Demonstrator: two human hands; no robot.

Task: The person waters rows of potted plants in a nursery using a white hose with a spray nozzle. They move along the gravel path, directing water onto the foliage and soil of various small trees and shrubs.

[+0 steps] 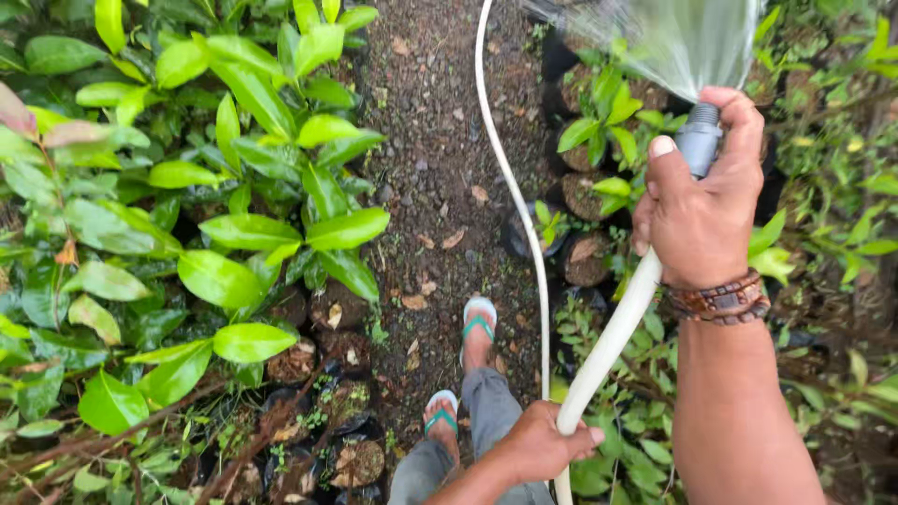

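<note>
Soft, even daylight fills the scene, with no hard shadows. The leaves left of the left hand carry a mild sheen. Dark gaps sit between the pots beside that hand. The spray above the right hand is blurred. Edges bend slightly outward.

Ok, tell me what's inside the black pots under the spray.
The black pots hold dark soil, dry leaves and small green seedlings. Leaves cover the farther pots' soil; roots are hidden.
</note>
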